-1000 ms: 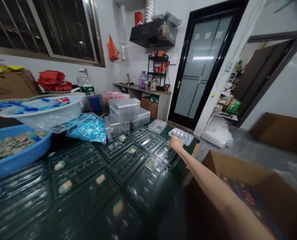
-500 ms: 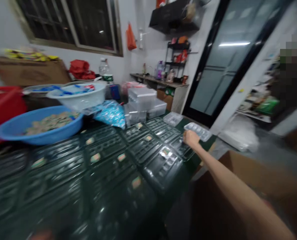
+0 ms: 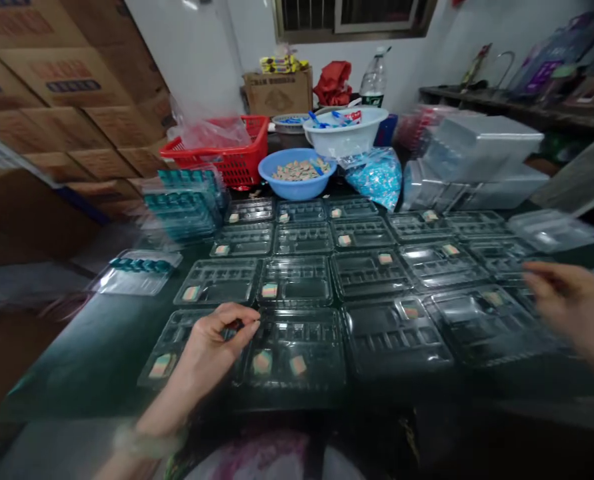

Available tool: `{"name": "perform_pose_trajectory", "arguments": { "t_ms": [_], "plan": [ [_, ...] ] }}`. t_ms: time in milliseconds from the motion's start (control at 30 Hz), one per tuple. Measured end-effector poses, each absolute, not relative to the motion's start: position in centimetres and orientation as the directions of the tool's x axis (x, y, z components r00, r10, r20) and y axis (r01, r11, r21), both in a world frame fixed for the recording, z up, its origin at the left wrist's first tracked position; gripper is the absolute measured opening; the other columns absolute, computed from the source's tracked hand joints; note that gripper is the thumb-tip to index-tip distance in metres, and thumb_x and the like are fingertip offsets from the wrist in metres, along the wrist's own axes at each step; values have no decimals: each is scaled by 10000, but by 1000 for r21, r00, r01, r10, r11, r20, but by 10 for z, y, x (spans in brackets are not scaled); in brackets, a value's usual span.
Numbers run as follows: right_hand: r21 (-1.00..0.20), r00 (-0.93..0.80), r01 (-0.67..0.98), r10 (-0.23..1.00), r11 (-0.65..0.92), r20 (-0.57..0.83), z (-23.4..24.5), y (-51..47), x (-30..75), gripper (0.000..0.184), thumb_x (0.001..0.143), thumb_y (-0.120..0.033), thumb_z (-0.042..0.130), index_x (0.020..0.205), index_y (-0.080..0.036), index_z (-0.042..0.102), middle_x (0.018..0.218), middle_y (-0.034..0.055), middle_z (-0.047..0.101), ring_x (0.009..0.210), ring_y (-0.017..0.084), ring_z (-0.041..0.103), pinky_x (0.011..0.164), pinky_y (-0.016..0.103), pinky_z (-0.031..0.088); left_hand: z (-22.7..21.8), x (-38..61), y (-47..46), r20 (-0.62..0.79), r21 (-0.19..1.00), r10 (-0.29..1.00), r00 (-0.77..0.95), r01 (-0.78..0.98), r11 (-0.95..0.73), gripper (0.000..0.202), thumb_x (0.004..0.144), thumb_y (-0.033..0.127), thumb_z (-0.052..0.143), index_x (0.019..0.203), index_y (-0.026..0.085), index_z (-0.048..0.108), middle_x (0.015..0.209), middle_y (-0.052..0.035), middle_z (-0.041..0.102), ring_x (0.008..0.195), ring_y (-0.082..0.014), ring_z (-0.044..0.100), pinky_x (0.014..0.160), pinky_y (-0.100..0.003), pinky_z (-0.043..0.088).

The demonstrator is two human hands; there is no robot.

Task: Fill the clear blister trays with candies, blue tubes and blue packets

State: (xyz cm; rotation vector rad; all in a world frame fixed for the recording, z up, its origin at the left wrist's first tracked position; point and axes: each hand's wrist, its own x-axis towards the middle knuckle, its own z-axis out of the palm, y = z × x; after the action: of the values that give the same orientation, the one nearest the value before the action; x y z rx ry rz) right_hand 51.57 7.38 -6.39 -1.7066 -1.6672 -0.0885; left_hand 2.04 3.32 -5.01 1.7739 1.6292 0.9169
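Note:
My left hand (image 3: 217,347) is closed in a pinch at the upper left corner of a clear plastic tray (image 3: 321,333). What lies between thumb and forefinger is too small to make out. Two small pale, striped blocks (image 3: 298,365) sit in that tray. Beside the hand, a neighbouring tray holds another striped block (image 3: 161,366). My right hand (image 3: 571,303) is at the right end of the rows, its fingertips by a clear tray (image 3: 501,259). Motion blur smears its fingers, so its grip is unclear. Most trays in the rows hold one block each.
Behind the trays stand a blue basin (image 3: 297,190) of small pale pieces, a white basin (image 3: 347,137) and a red basket (image 3: 237,163). Stacked clear containers (image 3: 487,150) are at the right. Teal pieces in clear packs (image 3: 184,207) stand at the left. Cartons (image 3: 71,73) line the wall.
The view has swung left, from the doorway to the middle of the table. My right hand is still at the right-end trays. My left hand now shows clearly over the front trays.

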Motion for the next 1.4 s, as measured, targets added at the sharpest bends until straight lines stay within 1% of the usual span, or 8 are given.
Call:
{"name": "perform_pose_trajectory", "arguments": {
  "t_ms": [100, 167, 367, 500, 600, 800, 1067, 1400],
  "plan": [
    [-398, -228, 788, 824, 469, 519, -58, 44, 393, 137, 829, -330, 494, 887, -253, 592, 831, 48, 582, 758, 181, 522, 692, 326, 386, -52, 13, 18, 136, 616, 968, 211, 747, -249, 107, 755, 282, 569, 785, 217, 648, 827, -32, 586, 812, -177, 530, 740, -319, 406],
    [-356, -461, 687, 759, 633, 461, -58, 27, 321, 154, 845, -181, 464, 853, -237, 607, 771, 26, 557, 728, 156, 486, 678, 307, 359, -50, 13, 10, 117, 493, 949, 291, 813, -310, 124, 760, 307, 560, 773, 227, 653, 820, -35, 574, 805, -187, 509, 723, -336, 390],
    [-215, -821, 528, 558, 822, 118, -59, 22, 235, 146, 788, -85, 513, 800, -203, 598, 746, 16, 486, 755, 156, 405, 659, 287, 294, -48, 24, 2, 71, 259, 915, 397, 879, -401, 199, 814, 257, 463, 804, 248, 661, 778, -45, 542, 778, -203, 450, 665, -351, 317],
    [-170, -866, 495, 500, 852, -17, -53, 29, 227, 177, 813, -89, 488, 876, -211, 600, 791, 33, 497, 832, 174, 405, 788, 317, 293, -49, 25, 6, 33, 218, 902, 430, 878, -427, 202, 807, 243, 459, 818, 245, 661, 752, -46, 536, 765, -212, 438, 642, -353, 280],
    [-157, -870, 493, 490, 856, -57, -53, 32, 222, 163, 811, -82, 485, 855, -197, 592, 788, 35, 509, 835, 175, 409, 786, 313, 296, -50, 23, 7, 30, 242, 904, 426, 875, -420, 195, 799, 243, 474, 750, 227, 661, 764, -50, 545, 788, -218, 437, 656, -358, 270],
    [-188, -840, 534, 542, 824, -10, -65, 34, 220, 68, 816, -182, 521, 749, -174, 525, 735, 15, 526, 768, 160, 417, 664, 280, 292, -54, 20, 4, 57, 278, 916, 397, 875, -396, 202, 799, 240, 481, 689, 205, 647, 767, -44, 542, 783, -211, 427, 655, -355, 259],
    [-279, -839, 528, 544, 802, -25, -57, 35, 223, 51, 794, -133, 530, 759, -169, 534, 741, 17, 556, 791, 158, 452, 754, 260, 331, -48, 16, 1, 31, 235, 875, 483, 847, -476, 282, 836, 208, 410, 719, 262, 661, 748, -38, 512, 758, -200, 409, 627, -343, 240],
    [-341, -830, 536, 556, 772, -46, -55, 36, 220, 136, 814, -91, 476, 713, -153, 545, 695, 15, 559, 719, 135, 447, 737, 245, 343, -61, 20, 0, 88, 292, 920, 382, 873, -391, 252, 817, 232, 452, 642, 191, 629, 743, -43, 549, 765, -205, 421, 651, -361, 266]
  ]
}}
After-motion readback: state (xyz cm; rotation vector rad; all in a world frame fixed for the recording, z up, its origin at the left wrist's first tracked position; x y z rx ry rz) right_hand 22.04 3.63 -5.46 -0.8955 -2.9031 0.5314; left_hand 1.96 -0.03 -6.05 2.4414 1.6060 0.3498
